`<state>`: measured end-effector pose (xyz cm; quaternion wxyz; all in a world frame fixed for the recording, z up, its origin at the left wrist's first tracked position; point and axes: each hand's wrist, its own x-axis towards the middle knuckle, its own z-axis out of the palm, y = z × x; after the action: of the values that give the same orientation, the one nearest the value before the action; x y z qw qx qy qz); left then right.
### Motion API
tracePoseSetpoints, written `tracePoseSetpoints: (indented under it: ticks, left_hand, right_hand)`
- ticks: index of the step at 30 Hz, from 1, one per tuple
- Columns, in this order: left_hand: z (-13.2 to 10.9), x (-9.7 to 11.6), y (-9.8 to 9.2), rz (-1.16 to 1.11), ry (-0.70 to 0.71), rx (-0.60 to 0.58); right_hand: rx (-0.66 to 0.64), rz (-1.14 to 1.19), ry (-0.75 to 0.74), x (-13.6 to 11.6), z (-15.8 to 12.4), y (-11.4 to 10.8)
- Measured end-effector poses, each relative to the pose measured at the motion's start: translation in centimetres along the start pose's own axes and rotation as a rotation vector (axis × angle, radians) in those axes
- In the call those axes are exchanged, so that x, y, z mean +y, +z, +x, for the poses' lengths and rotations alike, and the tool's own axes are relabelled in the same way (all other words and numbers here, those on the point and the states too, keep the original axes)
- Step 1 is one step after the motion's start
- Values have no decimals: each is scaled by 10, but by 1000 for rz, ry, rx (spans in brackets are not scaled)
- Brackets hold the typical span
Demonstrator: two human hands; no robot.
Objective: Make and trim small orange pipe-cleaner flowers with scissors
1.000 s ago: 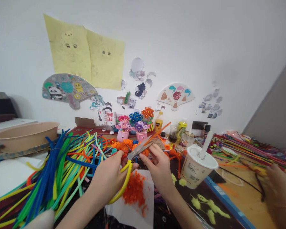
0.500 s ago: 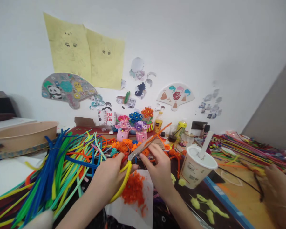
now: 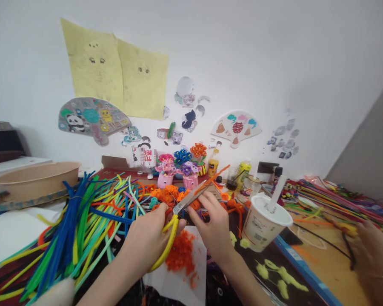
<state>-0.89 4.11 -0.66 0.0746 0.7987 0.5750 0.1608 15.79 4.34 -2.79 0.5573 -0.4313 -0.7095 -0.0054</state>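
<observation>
My left hand (image 3: pixel 147 233) is closed round a pair of scissors (image 3: pixel 170 246) with yellow handles, its metal blades pointing up and to the right. In my right hand (image 3: pixel 212 225) an orange pipe cleaner (image 3: pixel 217 174) is pinched, lying along the blades with its free end sticking out past them. The fingers partly hide where blade and stem meet. Below both hands, a heap of orange fluffy clippings (image 3: pixel 180 253) lies on a white sheet of paper (image 3: pixel 161 284). Orange pipe-cleaner flowers (image 3: pixel 166 194) sit just behind the scissors.
Bundled pipe cleaners (image 3: pixel 60 238) spread over the left side, near a tan basin (image 3: pixel 35 174). A paper cup with a straw (image 3: pixel 263 225) stands right of my hands, beside pale yellow pieces (image 3: pixel 282 276). Finished flower pots (image 3: pixel 190 182) stand behind. Another person's hand (image 3: pixel 375 250) is at far right.
The view has turned very slightly left. Scissors and orange pipe cleaner stay almost in place, with only a tiny shift in both my hands.
</observation>
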Motion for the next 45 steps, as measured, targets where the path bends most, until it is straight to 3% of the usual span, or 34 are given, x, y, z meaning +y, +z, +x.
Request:
tracePoseSetpoints:
  ticks: [31,35,45]
  left_hand:
    - [3,-2,3,19,-9,-17]
    - [4,-1,2,3,-21,-22]
    - [4,-3,-6,-139,55,-82]
  right_hand:
    - [-61,5,-80,1,-6,9]
    - [-66,70,-14,-3,-3,6]
    - [-85,495,332,7,7,-6]
